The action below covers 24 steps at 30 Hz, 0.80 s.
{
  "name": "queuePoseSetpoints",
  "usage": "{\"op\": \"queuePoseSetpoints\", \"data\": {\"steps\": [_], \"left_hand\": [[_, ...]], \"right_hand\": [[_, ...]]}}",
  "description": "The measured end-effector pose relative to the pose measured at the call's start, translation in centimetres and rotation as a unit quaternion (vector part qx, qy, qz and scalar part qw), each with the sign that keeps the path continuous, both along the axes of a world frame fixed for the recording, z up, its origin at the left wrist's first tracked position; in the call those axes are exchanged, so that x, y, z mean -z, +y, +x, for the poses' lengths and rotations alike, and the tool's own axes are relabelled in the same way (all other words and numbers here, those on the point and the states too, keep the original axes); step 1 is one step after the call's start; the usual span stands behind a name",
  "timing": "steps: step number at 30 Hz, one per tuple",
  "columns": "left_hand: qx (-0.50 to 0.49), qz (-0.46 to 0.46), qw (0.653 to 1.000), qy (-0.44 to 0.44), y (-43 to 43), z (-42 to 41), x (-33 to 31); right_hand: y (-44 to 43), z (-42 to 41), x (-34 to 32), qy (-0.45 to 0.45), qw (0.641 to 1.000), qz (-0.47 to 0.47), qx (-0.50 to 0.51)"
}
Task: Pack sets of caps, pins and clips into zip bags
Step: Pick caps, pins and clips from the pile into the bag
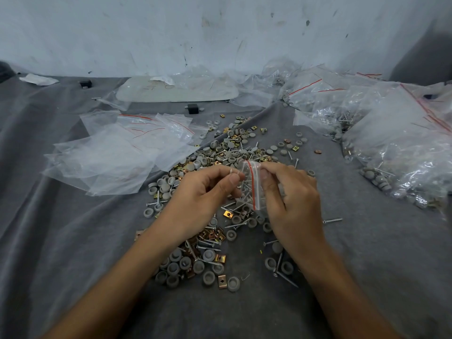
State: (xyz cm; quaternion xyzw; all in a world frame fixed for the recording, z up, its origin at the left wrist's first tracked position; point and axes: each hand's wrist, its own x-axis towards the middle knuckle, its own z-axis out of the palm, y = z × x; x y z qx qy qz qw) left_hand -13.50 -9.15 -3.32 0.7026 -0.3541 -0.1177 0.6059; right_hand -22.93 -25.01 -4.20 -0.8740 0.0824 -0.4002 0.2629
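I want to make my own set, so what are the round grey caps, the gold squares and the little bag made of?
The grey caps look like matte plastic or rubber: dull, moulded cups. The gold squares seem thin metal, shiny with yellowish plating. The little bag is clear, crinkly plastic film with a red strip.

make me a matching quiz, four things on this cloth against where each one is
Things
1 small bag
2 empty bags
3 filled bags
4 white tray

Places
a far side, by the wall
b right side of the cloth
c pinched between left hand and right hand
d left of the loose parts

Pairs: 1-c, 2-d, 3-b, 4-a
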Motion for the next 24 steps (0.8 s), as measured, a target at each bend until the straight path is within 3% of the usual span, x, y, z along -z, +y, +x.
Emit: {"op": "queuePoseSetpoints", "data": {"steps": [6,18,24], "left_hand": [[0.013,-0.015,1.0,0.012,0.0,-0.27,-0.4],[-0.085,0.109,0.984,-0.112,0.12,-0.36,-0.14],[-0.065,0.098,0.987,-0.111,0.07,-0.7,-0.48]], "right_hand": [[0.0,-0.03,-0.04,0.002,1.0,0.003,-0.002],[0.05,-0.01,0.1,-0.001,1.0,-0.005,-0.009],[0.06,0.02,0.08,-0.001,1.0,-0.003,-0.013]]}}
